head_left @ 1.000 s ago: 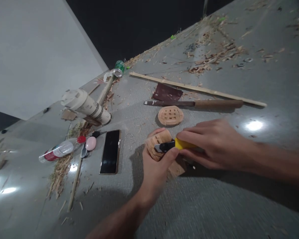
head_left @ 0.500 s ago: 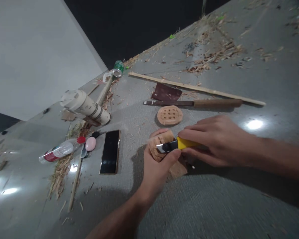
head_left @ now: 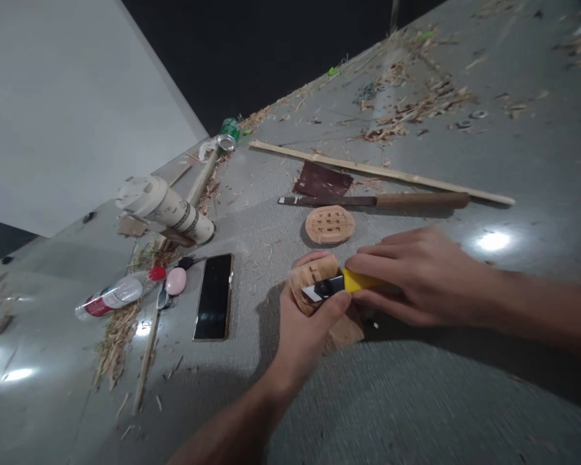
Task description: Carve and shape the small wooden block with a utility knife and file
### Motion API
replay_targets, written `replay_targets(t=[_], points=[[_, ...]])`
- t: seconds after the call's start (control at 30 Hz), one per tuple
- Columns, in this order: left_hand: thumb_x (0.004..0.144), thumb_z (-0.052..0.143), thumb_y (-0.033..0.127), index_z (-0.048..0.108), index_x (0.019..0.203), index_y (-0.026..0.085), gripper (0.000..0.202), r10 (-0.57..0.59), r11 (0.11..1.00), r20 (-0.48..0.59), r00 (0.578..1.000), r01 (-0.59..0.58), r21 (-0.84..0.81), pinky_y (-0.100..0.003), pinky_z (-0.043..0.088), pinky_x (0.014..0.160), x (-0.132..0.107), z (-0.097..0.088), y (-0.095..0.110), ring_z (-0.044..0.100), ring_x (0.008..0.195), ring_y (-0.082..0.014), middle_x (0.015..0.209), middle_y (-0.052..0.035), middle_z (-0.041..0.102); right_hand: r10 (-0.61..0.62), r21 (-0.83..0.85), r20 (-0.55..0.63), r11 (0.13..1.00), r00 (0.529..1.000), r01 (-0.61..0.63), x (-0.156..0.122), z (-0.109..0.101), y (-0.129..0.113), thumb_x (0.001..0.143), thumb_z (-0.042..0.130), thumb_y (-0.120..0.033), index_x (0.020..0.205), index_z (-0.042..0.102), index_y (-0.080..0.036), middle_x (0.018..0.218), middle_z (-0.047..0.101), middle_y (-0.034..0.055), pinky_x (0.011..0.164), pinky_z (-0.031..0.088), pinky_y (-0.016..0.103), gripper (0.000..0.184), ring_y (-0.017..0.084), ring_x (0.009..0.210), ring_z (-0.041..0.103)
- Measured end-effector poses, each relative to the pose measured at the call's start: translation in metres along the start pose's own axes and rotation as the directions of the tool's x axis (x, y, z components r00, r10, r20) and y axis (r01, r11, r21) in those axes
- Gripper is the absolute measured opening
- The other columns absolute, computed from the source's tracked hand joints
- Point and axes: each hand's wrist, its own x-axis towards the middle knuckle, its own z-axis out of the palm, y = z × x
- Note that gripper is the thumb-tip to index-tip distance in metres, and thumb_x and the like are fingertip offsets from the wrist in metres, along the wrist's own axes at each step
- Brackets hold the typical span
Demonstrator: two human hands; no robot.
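Observation:
My left hand (head_left: 303, 323) is wrapped round a block of pale wood (head_left: 346, 330) with small carved notches on its upper face. In my right hand (head_left: 411, 274) is a yellow and black utility knife (head_left: 358, 281), its blade lying over the carved face and pointing left. The left thumb rests against the knife's black front end. Just beyond the hands an oval wooden piece (head_left: 330, 225) with rows of cut slots lies flat. Behind that is a long flat tool with a wooden handle (head_left: 421, 201), and a dark red piece of sandpaper (head_left: 323, 179) touches it.
A phone (head_left: 214, 297) lies left of my hands. Farther left are a plastic bottle (head_left: 119, 294), a pink rounded object (head_left: 176, 281) and a white cup (head_left: 167, 206). A green can (head_left: 229, 134), a long thin stick (head_left: 382, 171) and scattered shavings (head_left: 416, 110) lie toward the far edge.
The knife blade has shifted slightly down and left across the carved face, tilting a little. Both hands keep their holds, and everything else stays in place.

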Motion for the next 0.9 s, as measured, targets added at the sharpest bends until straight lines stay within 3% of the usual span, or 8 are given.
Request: replay_targets(t=[0.13,0.33,0.63,0.9], points=[[0.088,0.094,0.04,0.075,0.129,0.029,0.047,0.016,0.999,-0.015,1.0,-0.016,0.03,-0.027,0.062,0.091,0.001,0.001,0.001,0.069,0.101,-0.0171,0.118,-0.0035,0.072,0.014,-0.051,-0.012,0.999,1.0,-0.014,0.001,0.0,-0.002,0.115,0.047,-0.045,0.097,0.059,-0.024,0.073,0.061,0.0006,0.063,0.024,0.035,0.03,0.017,0.062,0.05],[0.084,0.097,0.044,0.071,0.136,0.03,0.06,-0.075,0.997,-0.027,0.997,0.075,0.016,-0.027,0.062,0.085,-0.001,0.0,0.0,0.069,0.095,-0.0167,0.111,-0.0025,0.07,-0.011,-0.033,0.029,0.999,1.0,0.012,0.003,-0.005,-0.002,0.115,0.044,-0.044,0.098,0.059,-0.024,0.074,0.063,0.0006,0.062,0.022,0.036,0.031,0.017,0.062,0.052],[0.084,0.097,0.044,0.073,0.136,0.031,0.058,-0.049,0.996,-0.055,0.997,0.053,0.071,-0.026,0.062,0.088,0.0,-0.002,-0.002,0.069,0.098,-0.0163,0.113,-0.0022,0.072,0.043,-0.03,0.023,0.999,0.999,-0.042,0.0,-0.002,-0.005,0.115,0.043,-0.042,0.099,0.058,-0.024,0.077,0.066,0.0014,0.063,0.021,0.036,0.029,0.017,0.062,0.051],[0.084,0.098,0.046,0.072,0.135,0.03,0.059,-0.042,0.994,-0.1,0.994,0.052,0.098,-0.03,0.062,0.096,0.002,-0.004,-0.004,0.073,0.108,-0.0191,0.122,-0.0038,0.076,0.073,-0.091,-0.064,0.993,0.995,-0.079,-0.001,0.007,-0.01,0.117,0.041,-0.044,0.099,0.059,-0.023,0.081,0.07,0.0024,0.064,0.021,0.036,0.034,0.016,0.062,0.053]])
